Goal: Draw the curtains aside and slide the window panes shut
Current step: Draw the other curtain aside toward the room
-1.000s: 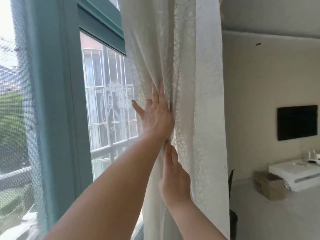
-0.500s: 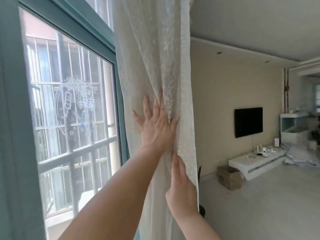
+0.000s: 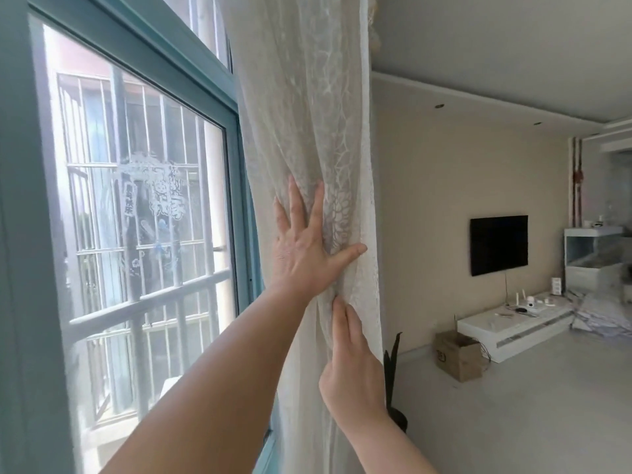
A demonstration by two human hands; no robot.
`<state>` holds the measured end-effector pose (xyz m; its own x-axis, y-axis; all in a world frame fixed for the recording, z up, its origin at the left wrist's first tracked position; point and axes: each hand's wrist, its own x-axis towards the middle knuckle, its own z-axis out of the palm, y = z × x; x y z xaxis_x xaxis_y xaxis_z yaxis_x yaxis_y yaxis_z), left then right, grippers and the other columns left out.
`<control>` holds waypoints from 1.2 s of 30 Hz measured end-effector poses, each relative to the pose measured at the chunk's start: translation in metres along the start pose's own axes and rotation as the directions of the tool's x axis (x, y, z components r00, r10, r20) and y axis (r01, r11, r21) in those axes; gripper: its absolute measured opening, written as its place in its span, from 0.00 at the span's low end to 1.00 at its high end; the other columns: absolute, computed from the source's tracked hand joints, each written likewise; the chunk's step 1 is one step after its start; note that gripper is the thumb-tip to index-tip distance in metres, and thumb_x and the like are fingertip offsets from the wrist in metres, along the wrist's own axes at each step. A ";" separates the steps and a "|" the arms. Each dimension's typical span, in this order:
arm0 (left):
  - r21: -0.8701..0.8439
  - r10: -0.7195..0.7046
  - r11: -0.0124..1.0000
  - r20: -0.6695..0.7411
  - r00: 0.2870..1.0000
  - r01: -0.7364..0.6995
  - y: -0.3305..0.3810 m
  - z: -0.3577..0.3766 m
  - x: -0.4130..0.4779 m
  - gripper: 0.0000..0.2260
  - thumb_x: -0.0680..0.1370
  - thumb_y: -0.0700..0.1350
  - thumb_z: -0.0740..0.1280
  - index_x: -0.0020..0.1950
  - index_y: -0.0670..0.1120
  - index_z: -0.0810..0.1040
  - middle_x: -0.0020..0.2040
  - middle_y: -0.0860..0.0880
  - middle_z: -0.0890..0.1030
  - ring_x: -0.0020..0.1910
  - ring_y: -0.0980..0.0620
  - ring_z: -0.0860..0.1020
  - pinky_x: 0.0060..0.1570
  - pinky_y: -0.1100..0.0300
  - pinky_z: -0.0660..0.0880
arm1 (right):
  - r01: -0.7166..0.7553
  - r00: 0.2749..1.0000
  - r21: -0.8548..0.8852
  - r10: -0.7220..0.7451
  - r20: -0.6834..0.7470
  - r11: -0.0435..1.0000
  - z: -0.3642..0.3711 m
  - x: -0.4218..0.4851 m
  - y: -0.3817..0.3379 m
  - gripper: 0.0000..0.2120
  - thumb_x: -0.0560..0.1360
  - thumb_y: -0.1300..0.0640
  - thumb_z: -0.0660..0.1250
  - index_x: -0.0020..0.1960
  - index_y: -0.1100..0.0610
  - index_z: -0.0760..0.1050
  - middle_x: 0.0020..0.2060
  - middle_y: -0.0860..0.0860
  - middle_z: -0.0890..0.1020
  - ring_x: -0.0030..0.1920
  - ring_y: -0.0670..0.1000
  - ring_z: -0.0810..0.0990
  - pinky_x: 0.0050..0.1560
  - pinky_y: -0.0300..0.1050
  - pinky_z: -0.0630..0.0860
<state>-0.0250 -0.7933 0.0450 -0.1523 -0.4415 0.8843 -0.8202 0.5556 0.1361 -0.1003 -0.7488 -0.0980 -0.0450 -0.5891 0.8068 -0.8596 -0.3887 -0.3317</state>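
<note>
A cream lace curtain point(image 3: 307, 97) hangs gathered into a bunch at the right end of the window. My left hand point(image 3: 304, 248) lies flat on it with fingers spread and the thumb stretched right across the folds. Just below, my right hand point(image 3: 352, 367) presses its straight fingers into the same bunch. Neither hand closes around the fabric. The glass pane point(image 3: 143, 200) in its teal frame point(image 3: 20, 234) is uncovered to the left, with metal bars outside behind it.
Right of the curtain the room opens: a black wall screen point(image 3: 498, 244), a low white cabinet point(image 3: 513, 323), a cardboard box point(image 3: 458, 357) on the floor, and a dark potted plant point(image 3: 393, 357) right behind the curtain's lower edge.
Both hands have pushed the curtain to the right, baring more of the pane. The view has swung right with them, and my left thumb has spread out.
</note>
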 end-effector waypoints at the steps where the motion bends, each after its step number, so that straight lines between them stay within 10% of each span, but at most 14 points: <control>1: -0.012 0.022 1.000 -0.005 1.000 -0.022 0.005 0.004 0.002 0.47 0.67 0.74 0.59 0.72 0.62 0.31 0.74 0.50 0.31 0.73 0.40 0.34 0.67 0.50 0.38 | 0.008 0.997 0.003 -0.008 -0.078 1.000 -0.002 0.002 0.006 0.41 0.68 0.66 0.63 0.76 0.52 0.48 0.74 0.53 0.59 0.63 0.53 0.73 0.49 0.42 0.75; 6: -0.056 0.048 0.997 -0.008 0.999 -0.049 0.015 0.015 0.013 0.45 0.69 0.72 0.60 0.72 0.62 0.31 0.75 0.50 0.32 0.74 0.40 0.37 0.66 0.51 0.40 | -0.151 0.963 0.189 0.187 -0.194 0.970 -0.014 0.029 0.043 0.51 0.67 0.34 0.65 0.75 0.45 0.35 0.76 0.52 0.44 0.75 0.53 0.44 0.72 0.56 0.47; 12: -0.067 0.077 0.995 0.008 0.997 -0.076 0.016 0.030 0.025 0.46 0.68 0.74 0.58 0.72 0.62 0.32 0.76 0.47 0.34 0.74 0.41 0.37 0.69 0.47 0.41 | -0.320 0.947 0.396 0.283 0.150 0.861 0.000 0.042 0.031 0.55 0.58 0.23 0.63 0.64 0.31 0.23 0.76 0.45 0.49 0.74 0.55 0.53 0.71 0.58 0.57; 16: -0.060 0.087 0.994 0.013 0.996 -0.086 0.016 0.040 0.031 0.48 0.67 0.73 0.61 0.73 0.58 0.32 0.75 0.45 0.32 0.73 0.41 0.34 0.67 0.50 0.35 | -0.161 0.985 0.189 0.169 -0.028 0.969 0.022 0.043 0.016 0.43 0.73 0.39 0.60 0.75 0.50 0.36 0.69 0.53 0.66 0.59 0.54 0.75 0.50 0.45 0.73; 21: 0.105 0.061 0.993 -0.004 0.998 -0.060 0.005 0.044 0.033 0.43 0.75 0.62 0.60 0.74 0.50 0.32 0.74 0.40 0.32 0.72 0.36 0.34 0.70 0.46 0.38 | -0.052 0.990 -0.009 0.050 -0.128 0.999 0.021 0.045 0.012 0.35 0.77 0.59 0.61 0.75 0.56 0.42 0.52 0.55 0.76 0.35 0.52 0.77 0.28 0.40 0.67; 27: 0.129 0.057 0.990 0.041 0.998 -0.062 0.004 0.060 0.041 0.35 0.80 0.56 0.55 0.75 0.45 0.36 0.74 0.38 0.35 0.73 0.36 0.38 0.73 0.44 0.48 | -0.050 0.996 -0.145 0.038 -0.080 0.988 0.026 0.050 0.023 0.42 0.65 0.70 0.67 0.75 0.59 0.53 0.45 0.57 0.76 0.29 0.52 0.74 0.25 0.41 0.66; 36: 0.142 0.010 0.990 0.055 0.998 -0.017 0.019 0.104 0.072 0.32 0.80 0.55 0.53 0.75 0.48 0.35 0.75 0.43 0.34 0.74 0.36 0.41 0.69 0.45 0.57 | 0.002 1.000 -0.119 -0.005 -0.024 0.993 0.028 0.083 0.079 0.40 0.71 0.69 0.59 0.75 0.56 0.39 0.52 0.57 0.73 0.36 0.52 0.74 0.31 0.44 0.70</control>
<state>-0.1093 -0.8878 0.0650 -0.1903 -0.4741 0.8597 -0.8874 0.4575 0.0558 -0.1578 -0.8482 -0.0709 -0.0530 -0.5702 0.8198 -0.9142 -0.3026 -0.2695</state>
